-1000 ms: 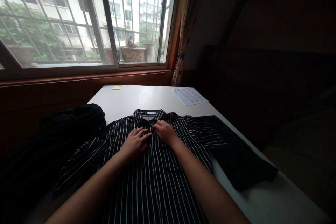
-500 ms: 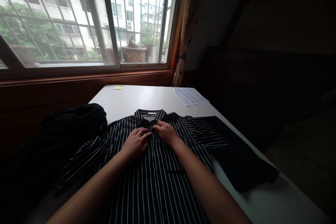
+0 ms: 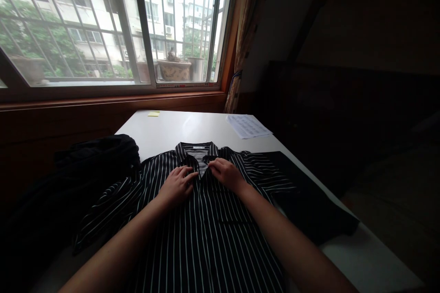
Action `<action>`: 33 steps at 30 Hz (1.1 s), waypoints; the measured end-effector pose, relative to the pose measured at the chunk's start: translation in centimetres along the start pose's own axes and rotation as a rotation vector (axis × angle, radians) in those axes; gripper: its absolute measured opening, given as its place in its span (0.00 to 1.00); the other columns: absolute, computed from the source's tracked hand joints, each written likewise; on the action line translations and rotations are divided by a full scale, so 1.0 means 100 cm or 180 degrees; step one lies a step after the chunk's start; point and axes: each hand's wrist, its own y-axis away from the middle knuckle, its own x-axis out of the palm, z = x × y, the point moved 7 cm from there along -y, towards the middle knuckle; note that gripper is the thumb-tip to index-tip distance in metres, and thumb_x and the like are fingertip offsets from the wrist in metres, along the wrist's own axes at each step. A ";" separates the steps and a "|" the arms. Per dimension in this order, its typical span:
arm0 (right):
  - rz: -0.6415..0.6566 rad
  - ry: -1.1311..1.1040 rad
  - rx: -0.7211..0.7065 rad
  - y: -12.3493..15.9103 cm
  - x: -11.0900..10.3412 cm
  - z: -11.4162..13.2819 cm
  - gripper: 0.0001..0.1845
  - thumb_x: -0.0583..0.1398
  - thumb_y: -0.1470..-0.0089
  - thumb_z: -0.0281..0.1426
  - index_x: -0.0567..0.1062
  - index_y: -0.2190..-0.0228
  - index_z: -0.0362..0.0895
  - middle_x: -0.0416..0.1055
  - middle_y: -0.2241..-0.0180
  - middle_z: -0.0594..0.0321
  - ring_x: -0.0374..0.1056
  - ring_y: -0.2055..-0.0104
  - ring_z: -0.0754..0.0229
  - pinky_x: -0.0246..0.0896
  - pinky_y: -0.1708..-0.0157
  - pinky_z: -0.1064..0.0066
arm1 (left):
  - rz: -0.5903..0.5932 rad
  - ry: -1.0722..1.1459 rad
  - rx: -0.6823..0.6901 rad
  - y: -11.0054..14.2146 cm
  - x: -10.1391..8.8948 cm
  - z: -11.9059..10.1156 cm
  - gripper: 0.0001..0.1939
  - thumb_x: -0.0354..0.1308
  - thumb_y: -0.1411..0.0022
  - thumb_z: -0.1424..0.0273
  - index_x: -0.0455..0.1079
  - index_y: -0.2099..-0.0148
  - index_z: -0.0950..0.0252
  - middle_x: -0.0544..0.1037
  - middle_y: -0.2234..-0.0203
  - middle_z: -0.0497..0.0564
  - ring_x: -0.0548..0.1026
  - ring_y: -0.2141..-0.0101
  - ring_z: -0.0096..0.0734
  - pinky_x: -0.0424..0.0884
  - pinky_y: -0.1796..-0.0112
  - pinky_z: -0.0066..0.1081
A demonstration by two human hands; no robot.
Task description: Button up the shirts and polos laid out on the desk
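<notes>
A black shirt with white stripes [image 3: 192, 242] lies front up across the white table [image 3: 192, 126], its collar pointing away from me. The collar stands apart at the neck, and the pale inside of the shirt shows there. My left hand [image 3: 177, 184] rests on the shirt left of the placket, palm down with the fingers stretched out. Just below the collar on the right, my right hand [image 3: 225, 173] pinches the edge of the shirt front and holds it aside.
A heap of dark cloth [image 3: 99, 153] sits at the table's left side. Printed sheets [image 3: 248, 127] lie at the far right, and a yellow sticky note [image 3: 153, 113] at the far left. Dark cloth [image 3: 309, 206] spreads beneath the right sleeve. A barred window [image 3: 103, 32] stands behind.
My right hand has moved to the right, drawing the shirt's edge with it. The neck opening is wider. My left hand has stayed almost where it was.
</notes>
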 end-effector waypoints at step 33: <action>0.0028 -0.0104 0.0493 0.038 -0.006 -0.010 0.02 0.62 0.43 0.28 0.76 0.67 0.46 0.72 0.66 0.61 0.64 0.59 0.55 0.61 0.55 0.62 | 0.1216 0.1941 -0.0814 -0.010 0.002 -0.024 0.12 0.59 0.44 0.62 0.76 0.67 0.66 0.78 0.71 0.52 0.75 0.70 0.36 0.65 0.70 0.29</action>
